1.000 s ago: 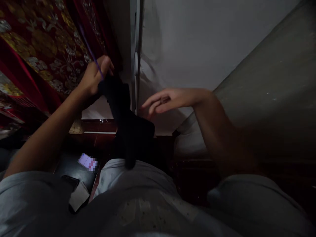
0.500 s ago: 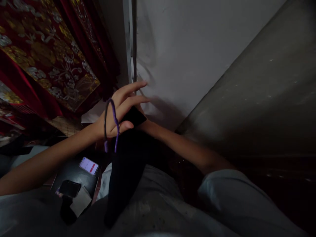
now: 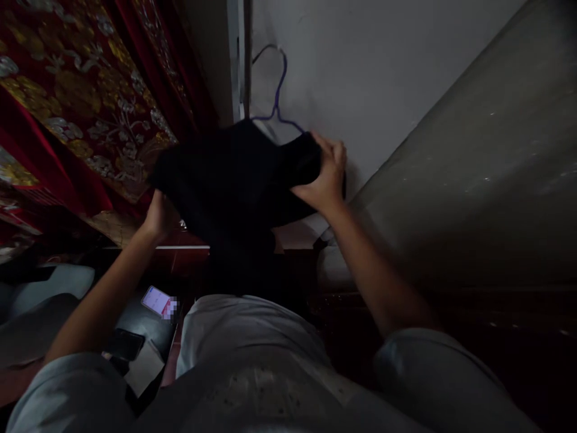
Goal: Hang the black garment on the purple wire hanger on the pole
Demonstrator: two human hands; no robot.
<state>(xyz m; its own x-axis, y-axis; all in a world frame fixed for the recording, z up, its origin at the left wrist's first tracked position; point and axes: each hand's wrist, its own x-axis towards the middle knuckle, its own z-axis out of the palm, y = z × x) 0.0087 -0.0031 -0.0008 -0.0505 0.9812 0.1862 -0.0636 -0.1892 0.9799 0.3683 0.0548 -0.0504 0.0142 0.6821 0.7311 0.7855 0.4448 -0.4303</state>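
Note:
A black garment [image 3: 234, 180] is spread between my hands in front of the wall, a purple hanger [image 3: 276, 105] in its neck opening. The hanger's hook points up, close to a narrow vertical edge on the wall. My right hand [image 3: 331, 174] grips the cloth at its upper right, thumb on the near side. At the left end my left hand [image 3: 160, 215] holds the fabric, its fingers mostly hidden by it. The dark cloth hangs down toward my lap, and its shape there is hard to make out.
Red curtains [image 3: 90, 102] with gold and silver patterns hang at left. Below, a dark surface [image 3: 155, 328] bears a lit phone [image 3: 155, 299], a dark phone [image 3: 126, 344] and a pale flat piece [image 3: 144, 368]. A large grey-green covered form [image 3: 473, 162] stands at right.
My hands have moved apart, left hand leftward, right hand to the right. The garment is now stretched between them, and the hanger's hook, earlier by my left hand, has risen upright.

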